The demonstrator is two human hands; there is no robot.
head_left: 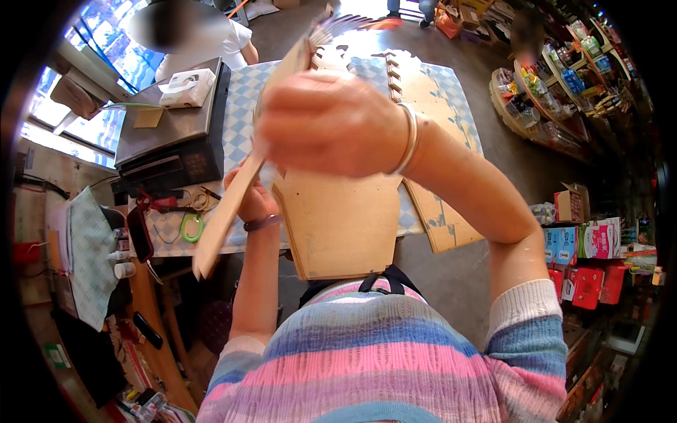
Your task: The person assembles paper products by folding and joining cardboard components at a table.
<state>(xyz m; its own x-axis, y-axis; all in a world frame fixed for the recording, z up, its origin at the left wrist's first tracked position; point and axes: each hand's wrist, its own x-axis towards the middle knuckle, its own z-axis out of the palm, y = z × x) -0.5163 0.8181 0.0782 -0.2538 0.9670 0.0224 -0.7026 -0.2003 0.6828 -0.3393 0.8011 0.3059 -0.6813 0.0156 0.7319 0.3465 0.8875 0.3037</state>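
A long light plywood board (pixel 227 217) stands tilted on edge before me, its far end notched and smeared by motion. My right hand (pixel 331 125), blurred, is closed over the board's upper part, with a pale bangle at the wrist. Lower down and partly hidden behind the board, my left hand (pixel 255 201) grips its edge, a dark bracelet on that wrist. Under my right arm, a wide plywood panel (pixel 345 229) with a tapered near end juts over the table's front edge toward my waist. My right hand hides its far part.
Another plywood panel (pixel 443 220) with slots lies along the right of the checkered table (pixel 243 92). At left are a dark cabinet (pixel 166 137) with a tissue pack (pixel 189 87) and a green tape roll (pixel 191 228). A person (pixel 236 46) sits beyond; shelves of goods (pixel 564 77) stand right.
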